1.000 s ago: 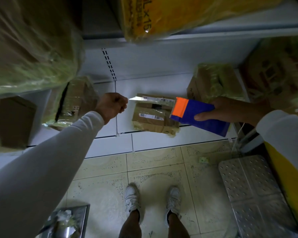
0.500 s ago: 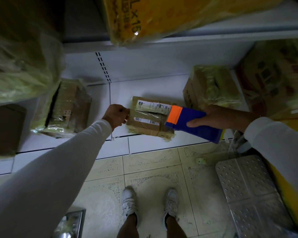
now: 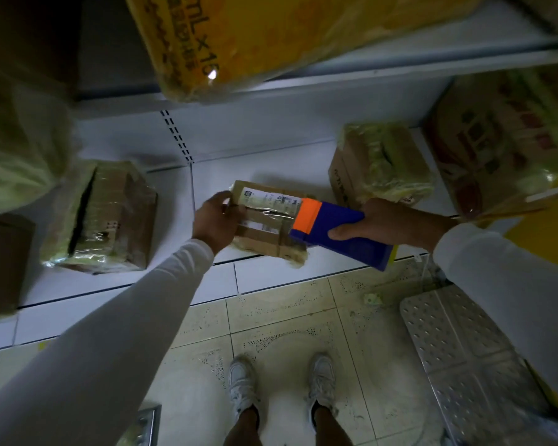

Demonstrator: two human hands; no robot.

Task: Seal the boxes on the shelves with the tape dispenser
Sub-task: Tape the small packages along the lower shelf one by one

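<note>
A small flat cardboard box (image 3: 264,235) with white labels lies near the front edge of the low white shelf (image 3: 264,165). My left hand (image 3: 215,220) presses on the box's left end, fingers over its top and thumb along the far edge. My right hand (image 3: 384,222) grips the blue tape dispenser (image 3: 339,233), whose orange head rests on the box's right end. A shiny strip of clear tape runs across the box top between the two hands.
A taped brown box (image 3: 107,217) sits to the left on the shelf, and a wrapped box (image 3: 380,165) to the right. A large yellow carton (image 3: 271,37) overhangs from the shelf above. A metal step platform (image 3: 464,349) stands on the tiled floor at right.
My left hand came down from mid-air, pulling the tape end onto the box's left end. The dispenser followed down onto the box's right end.
</note>
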